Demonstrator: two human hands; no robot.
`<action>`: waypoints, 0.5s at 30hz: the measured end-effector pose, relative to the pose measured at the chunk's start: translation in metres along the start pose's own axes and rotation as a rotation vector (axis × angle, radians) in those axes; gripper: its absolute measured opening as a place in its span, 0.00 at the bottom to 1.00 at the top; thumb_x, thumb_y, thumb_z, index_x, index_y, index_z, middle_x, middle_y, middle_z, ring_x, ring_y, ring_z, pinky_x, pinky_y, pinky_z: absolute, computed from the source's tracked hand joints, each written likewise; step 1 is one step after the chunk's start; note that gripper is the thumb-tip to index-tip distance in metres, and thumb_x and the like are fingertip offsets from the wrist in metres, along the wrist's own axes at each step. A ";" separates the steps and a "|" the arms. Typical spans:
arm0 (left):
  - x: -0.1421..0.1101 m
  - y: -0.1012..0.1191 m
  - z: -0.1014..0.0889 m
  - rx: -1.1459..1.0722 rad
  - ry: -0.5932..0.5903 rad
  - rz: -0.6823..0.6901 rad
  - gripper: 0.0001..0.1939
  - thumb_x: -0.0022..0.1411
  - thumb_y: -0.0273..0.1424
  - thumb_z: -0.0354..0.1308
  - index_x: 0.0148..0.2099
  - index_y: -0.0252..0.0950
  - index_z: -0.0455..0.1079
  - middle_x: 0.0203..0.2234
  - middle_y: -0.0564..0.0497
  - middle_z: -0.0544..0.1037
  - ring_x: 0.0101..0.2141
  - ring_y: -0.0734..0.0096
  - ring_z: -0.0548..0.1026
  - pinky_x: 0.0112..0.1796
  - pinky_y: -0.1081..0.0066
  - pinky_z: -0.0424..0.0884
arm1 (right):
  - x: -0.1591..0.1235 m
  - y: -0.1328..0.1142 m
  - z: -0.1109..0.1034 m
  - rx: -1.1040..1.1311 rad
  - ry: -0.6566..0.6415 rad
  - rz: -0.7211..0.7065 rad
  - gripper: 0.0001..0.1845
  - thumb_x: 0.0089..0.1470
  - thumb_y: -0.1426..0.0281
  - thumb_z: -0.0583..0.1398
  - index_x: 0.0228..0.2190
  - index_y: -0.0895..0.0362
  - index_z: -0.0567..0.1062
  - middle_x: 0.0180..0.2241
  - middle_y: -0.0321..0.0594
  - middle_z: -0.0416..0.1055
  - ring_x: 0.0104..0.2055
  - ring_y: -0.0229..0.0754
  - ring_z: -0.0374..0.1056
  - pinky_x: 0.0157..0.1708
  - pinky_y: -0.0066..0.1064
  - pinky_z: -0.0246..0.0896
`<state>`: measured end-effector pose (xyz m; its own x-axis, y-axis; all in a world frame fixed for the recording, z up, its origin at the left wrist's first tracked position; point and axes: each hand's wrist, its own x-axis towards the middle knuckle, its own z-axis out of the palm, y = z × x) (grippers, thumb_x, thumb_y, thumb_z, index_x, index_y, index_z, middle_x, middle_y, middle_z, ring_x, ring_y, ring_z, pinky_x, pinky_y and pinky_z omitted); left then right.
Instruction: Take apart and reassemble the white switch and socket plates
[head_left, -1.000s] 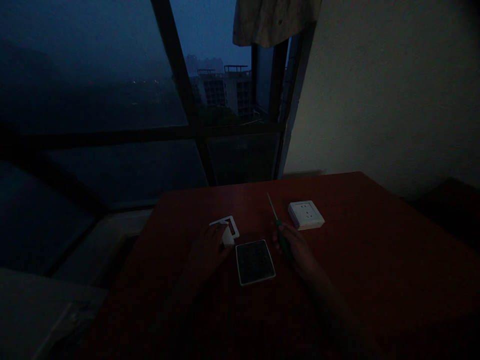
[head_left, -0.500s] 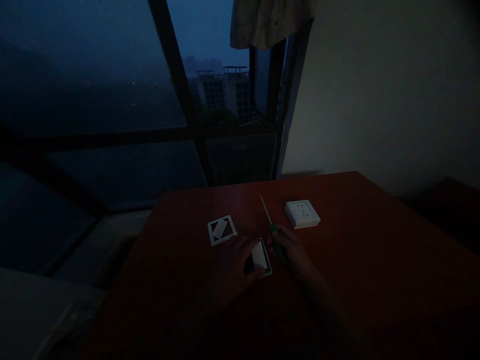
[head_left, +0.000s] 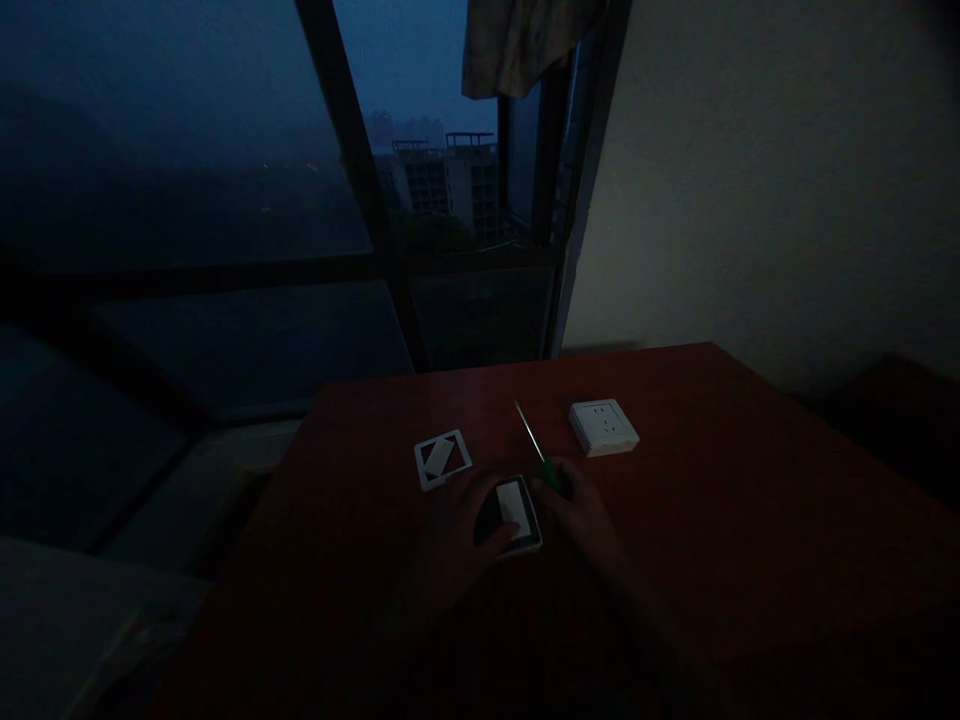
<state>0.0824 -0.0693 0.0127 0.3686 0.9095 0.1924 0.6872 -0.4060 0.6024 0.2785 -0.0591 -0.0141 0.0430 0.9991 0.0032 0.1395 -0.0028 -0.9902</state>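
Note:
My left hand (head_left: 454, 535) grips a square electrical wall box (head_left: 515, 505), thumb and fingers spanning its top. The box has a pale rim, a dark inside and a white panel in its middle; its left part is hidden under the hand. Just right of it, my right hand (head_left: 581, 515) is closed around the green handle of a screwdriver (head_left: 534, 440). The metal shaft points away and to the left, with its tip clear of the box. Beyond my left hand lies a white square cover frame (head_left: 421, 467), with a loose white rectangular piece (head_left: 439, 457) lying slanted within it.
A white wall socket (head_left: 604, 428) on its box sits at the right of the reddish-brown table (head_left: 720, 480). Behind the table stand a dark-framed window (head_left: 382, 265) and a pale wall (head_left: 750, 200). The room is dim.
My right hand has turned the screwdriver slightly, so its shaft leans further left and its tip is lower. My left hand has shifted a little left on the box, showing more of the white panel.

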 end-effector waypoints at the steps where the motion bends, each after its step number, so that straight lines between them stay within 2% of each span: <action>1: -0.001 -0.001 0.001 -0.007 0.033 -0.023 0.25 0.58 0.33 0.60 0.58 0.44 0.62 0.56 0.47 0.64 0.56 0.57 0.62 0.55 0.55 0.60 | 0.000 0.001 0.001 -0.047 0.007 -0.023 0.14 0.50 0.58 0.60 0.34 0.55 0.71 0.30 0.37 0.70 0.32 0.43 0.66 0.33 0.33 0.62; 4: -0.003 -0.002 0.006 -0.031 0.078 -0.069 0.22 0.59 0.32 0.57 0.57 0.42 0.63 0.55 0.46 0.66 0.55 0.57 0.63 0.55 0.55 0.61 | -0.002 0.001 0.004 -0.160 -0.005 -0.090 0.14 0.49 0.59 0.61 0.35 0.55 0.74 0.34 0.39 0.72 0.37 0.45 0.67 0.40 0.37 0.61; 7: -0.004 -0.001 0.013 -0.060 0.075 -0.084 0.20 0.61 0.32 0.55 0.56 0.41 0.63 0.54 0.45 0.67 0.54 0.56 0.64 0.54 0.54 0.61 | -0.003 -0.001 0.008 -0.233 -0.034 -0.150 0.14 0.49 0.61 0.60 0.37 0.55 0.75 0.37 0.41 0.73 0.41 0.46 0.67 0.43 0.37 0.61; 15: -0.002 -0.003 0.023 -0.178 0.093 -0.111 0.21 0.59 0.31 0.55 0.55 0.41 0.64 0.53 0.46 0.68 0.54 0.58 0.65 0.55 0.55 0.61 | -0.007 -0.006 0.011 -0.318 -0.051 -0.201 0.13 0.53 0.63 0.58 0.39 0.55 0.75 0.39 0.42 0.74 0.41 0.45 0.69 0.44 0.36 0.62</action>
<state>0.0941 -0.0721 -0.0077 0.2317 0.9554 0.1829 0.5957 -0.2880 0.7498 0.2665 -0.0657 -0.0096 -0.0647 0.9818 0.1784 0.4404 0.1886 -0.8778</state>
